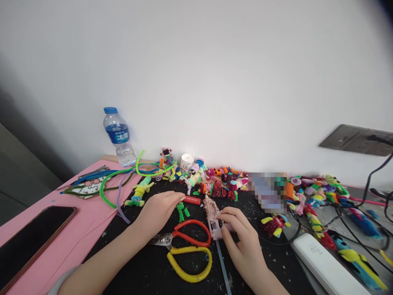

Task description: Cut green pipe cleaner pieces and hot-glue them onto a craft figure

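Note:
My left hand [162,214] reaches over the black mat with its fingers closed together. Their tips meet the left end of a small red stick-shaped thing [193,200] with white print; that end is hidden. Just below lie green fuzzy pipe-cleaner pieces [181,211]. My right hand [244,239] has its thumb and fingers around the handle side of a pale pink hot glue gun [215,229], whose nozzle points away from me. A translucent glue stick [223,268] sticks out of its back. Between my hands lie scissors [190,222] with one red and one yellow handle.
Pipe-cleaner dolls [219,189] line the wall. A water bottle [118,137] and paper cup [186,161] stand at the back. A phone [33,241] lies left on pink sheets [70,241]. A white power bank [327,264] and black cables [353,231] lie right.

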Action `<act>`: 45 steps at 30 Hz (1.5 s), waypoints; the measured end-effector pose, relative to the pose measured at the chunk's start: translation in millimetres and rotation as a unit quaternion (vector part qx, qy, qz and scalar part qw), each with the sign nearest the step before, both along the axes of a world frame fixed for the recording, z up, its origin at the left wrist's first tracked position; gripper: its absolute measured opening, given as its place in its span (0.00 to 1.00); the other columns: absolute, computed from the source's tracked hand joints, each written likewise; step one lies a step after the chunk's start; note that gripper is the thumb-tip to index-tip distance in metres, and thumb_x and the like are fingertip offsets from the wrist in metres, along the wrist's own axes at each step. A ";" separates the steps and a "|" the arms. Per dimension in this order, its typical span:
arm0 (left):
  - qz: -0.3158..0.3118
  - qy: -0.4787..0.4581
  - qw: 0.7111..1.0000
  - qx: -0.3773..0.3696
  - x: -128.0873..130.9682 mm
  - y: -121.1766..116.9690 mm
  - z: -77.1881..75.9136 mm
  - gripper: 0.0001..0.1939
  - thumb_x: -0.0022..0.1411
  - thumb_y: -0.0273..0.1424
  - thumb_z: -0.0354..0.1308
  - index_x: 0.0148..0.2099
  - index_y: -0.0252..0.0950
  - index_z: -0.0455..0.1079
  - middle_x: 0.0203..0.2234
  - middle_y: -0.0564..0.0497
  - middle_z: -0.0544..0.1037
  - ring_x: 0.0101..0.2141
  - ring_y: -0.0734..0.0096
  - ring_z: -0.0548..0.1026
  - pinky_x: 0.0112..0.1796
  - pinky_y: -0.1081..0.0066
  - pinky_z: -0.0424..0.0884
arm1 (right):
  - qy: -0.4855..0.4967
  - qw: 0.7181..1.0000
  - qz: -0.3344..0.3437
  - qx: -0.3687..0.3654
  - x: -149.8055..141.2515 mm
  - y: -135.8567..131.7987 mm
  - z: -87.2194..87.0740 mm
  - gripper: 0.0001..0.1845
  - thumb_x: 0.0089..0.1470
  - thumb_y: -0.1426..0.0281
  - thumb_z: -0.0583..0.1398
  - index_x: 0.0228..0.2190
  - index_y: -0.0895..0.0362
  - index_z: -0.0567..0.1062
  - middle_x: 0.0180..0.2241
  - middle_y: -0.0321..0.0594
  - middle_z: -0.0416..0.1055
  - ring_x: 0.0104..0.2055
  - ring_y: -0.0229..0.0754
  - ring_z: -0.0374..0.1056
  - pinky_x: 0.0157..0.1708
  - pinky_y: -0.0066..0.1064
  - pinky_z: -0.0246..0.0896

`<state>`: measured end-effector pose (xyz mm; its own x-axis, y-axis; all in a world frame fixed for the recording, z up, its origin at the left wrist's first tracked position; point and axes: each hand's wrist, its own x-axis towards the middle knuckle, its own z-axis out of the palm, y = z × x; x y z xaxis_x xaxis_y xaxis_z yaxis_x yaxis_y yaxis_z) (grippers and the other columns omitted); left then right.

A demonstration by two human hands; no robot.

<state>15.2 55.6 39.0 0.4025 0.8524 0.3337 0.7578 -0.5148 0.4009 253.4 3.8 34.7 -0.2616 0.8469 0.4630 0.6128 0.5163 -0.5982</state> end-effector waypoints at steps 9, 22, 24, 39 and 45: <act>-0.028 0.130 0.990 0.038 21.4 29.7 17.0 0.11 0.63 0.26 0.48 0.38 0.37 0.73 0.34 0.49 0.75 0.38 0.65 0.70 0.38 0.70 0.66 | -0.009 1.000 -0.009 0.005 1.7 0.1 1.4 0.11 0.55 0.76 0.50 0.36 0.55 0.69 0.41 0.44 0.64 0.43 0.43 0.63 0.41 0.33 0.61; -0.054 0.221 0.973 0.041 49.0 53.9 12.3 0.12 0.59 0.22 0.50 0.28 0.33 0.72 0.28 0.46 0.74 0.34 0.62 0.70 0.32 0.70 0.66 | -0.005 1.000 -0.011 0.007 3.2 0.2 1.7 0.11 0.55 0.77 0.50 0.36 0.56 0.70 0.41 0.45 0.64 0.44 0.44 0.63 0.41 0.34 0.61; -0.057 0.213 0.974 0.043 47.2 54.5 10.4 0.12 0.59 0.21 0.49 0.28 0.33 0.71 0.29 0.46 0.73 0.34 0.62 0.70 0.32 0.70 0.66 | -0.005 1.000 -0.014 0.007 3.5 0.6 1.3 0.11 0.55 0.77 0.50 0.36 0.56 0.70 0.40 0.45 0.64 0.43 0.44 0.63 0.41 0.34 0.61; -0.132 -0.082 0.986 -0.066 31.1 -17.1 35.9 0.08 0.64 0.23 0.47 0.36 0.37 0.66 0.32 0.54 0.71 0.35 0.74 0.69 0.38 0.76 0.64 | -0.014 0.999 0.019 0.037 -3.0 -3.0 4.9 0.13 0.53 0.77 0.53 0.42 0.55 0.68 0.42 0.45 0.67 0.45 0.45 0.64 0.42 0.35 0.63; -0.145 -0.100 0.980 -0.089 44.9 -34.2 21.5 0.08 0.63 0.22 0.47 0.36 0.37 0.65 0.33 0.53 0.71 0.35 0.72 0.69 0.37 0.75 0.63 | -0.020 0.998 0.049 0.041 -6.5 -5.2 6.4 0.11 0.56 0.77 0.52 0.35 0.55 0.71 0.37 0.43 0.68 0.40 0.42 0.65 0.39 0.33 0.64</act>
<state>60.1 21.4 60.5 0.5782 0.7640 0.2864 0.4873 -0.6048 0.6299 247.0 -1.4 41.1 -0.3605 0.7760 0.5176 0.5804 0.6210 -0.5268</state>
